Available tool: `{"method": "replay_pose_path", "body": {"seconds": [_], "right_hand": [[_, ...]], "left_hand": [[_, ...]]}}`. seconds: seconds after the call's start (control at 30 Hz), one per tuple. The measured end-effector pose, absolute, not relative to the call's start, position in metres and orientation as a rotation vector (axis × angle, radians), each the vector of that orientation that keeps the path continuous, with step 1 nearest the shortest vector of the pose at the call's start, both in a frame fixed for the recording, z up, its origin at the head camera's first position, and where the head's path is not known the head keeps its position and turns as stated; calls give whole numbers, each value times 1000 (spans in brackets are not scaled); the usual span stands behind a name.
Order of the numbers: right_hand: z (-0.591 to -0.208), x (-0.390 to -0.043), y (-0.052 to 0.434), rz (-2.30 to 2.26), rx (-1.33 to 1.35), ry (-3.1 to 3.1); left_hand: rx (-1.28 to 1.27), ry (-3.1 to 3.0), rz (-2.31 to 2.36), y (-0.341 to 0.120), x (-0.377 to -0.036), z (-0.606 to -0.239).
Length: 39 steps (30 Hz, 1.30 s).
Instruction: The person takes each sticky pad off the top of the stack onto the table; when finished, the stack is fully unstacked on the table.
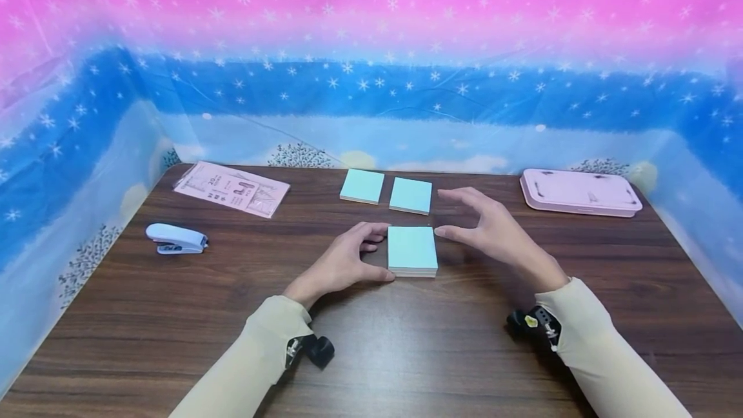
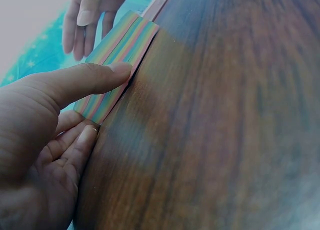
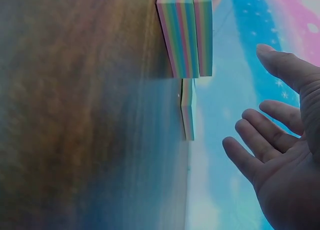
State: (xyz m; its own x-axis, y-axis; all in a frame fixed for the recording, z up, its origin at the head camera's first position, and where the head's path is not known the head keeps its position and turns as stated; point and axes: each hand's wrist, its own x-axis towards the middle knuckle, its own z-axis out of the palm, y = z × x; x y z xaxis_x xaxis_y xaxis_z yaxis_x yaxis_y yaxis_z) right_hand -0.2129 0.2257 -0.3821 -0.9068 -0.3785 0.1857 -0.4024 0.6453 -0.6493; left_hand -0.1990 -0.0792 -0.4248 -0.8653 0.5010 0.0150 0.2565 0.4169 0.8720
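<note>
A stack of pale green-topped sticky note pads [image 1: 412, 247] sits on the table between the two hands. Its sides show rainbow-coloured layers in both wrist views. My left hand [image 1: 348, 260] grips the stack's left end; in the left wrist view the thumb [image 2: 107, 77] lies against the striped side and the other fingers bend at the corner. To the right of the stack, my right hand [image 1: 493, 224] is spread and holds nothing, with a gap to the pads in the right wrist view. Two more sticky note pads, one left [image 1: 362, 186] and one right [image 1: 411, 195], lie behind the stack.
At the back left lies a pink printed packet [image 1: 232, 189], with a white stapler [image 1: 177, 239] nearer on the left. A pink pencil case [image 1: 580, 192] rests at the back right. Patterned cloth [image 1: 371, 95] hangs around the brown wooden table [image 1: 371, 353].
</note>
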Motion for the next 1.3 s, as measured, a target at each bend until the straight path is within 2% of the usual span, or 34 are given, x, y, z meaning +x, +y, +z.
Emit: {"method": "replay_pose_path", "body": {"seconds": [0.7, 1.3], "right_hand": [[-392, -203, 228, 1218, 714, -2891], [-398, -199, 222, 1263, 898, -2938]], "left_hand": [[669, 2415, 1426, -79, -199, -424], [673, 2407, 1436, -80, -199, -423]]}}
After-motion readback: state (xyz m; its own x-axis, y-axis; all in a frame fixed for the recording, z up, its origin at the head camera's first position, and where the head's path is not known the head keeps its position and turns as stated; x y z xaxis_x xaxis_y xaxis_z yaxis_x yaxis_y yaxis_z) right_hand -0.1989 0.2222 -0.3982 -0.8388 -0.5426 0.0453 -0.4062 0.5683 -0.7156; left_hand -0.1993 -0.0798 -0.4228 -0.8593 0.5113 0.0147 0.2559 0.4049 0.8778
